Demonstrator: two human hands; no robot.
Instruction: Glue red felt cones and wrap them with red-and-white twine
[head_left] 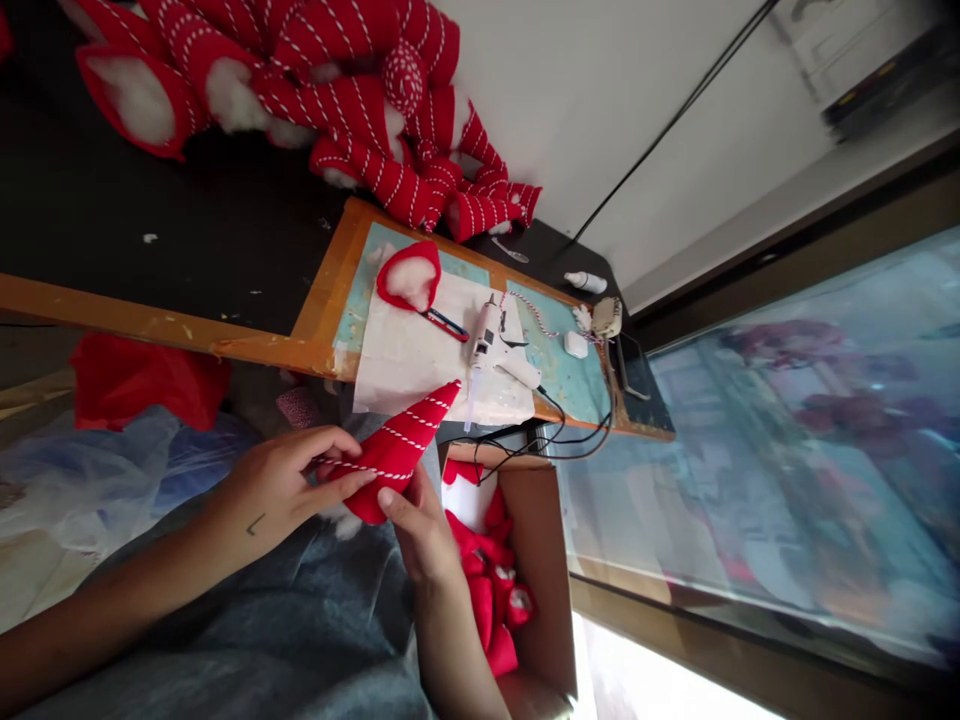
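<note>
A red felt cone (403,440), wound with red-and-white twisted cord, is held above my lap with its tip pointing up and to the right. My right hand (426,520) grips its wide lower end, thumb in front. From the left, my left hand (300,480) pinches the cord (341,463) against the cone's side. A bit of white stuffing (345,522) shows under the cone's base. Just beyond the tip, a white hot glue gun (491,340) lies on a white sheet (390,360) on the table.
A stuffed red cone (409,278) and a utility knife (446,323) lie near the glue gun. Striped red cones (352,110) are heaped at the back. Below the table edge stands a cardboard box (532,560) of red felt pieces (487,590). Black cables (562,440) hang over the edge.
</note>
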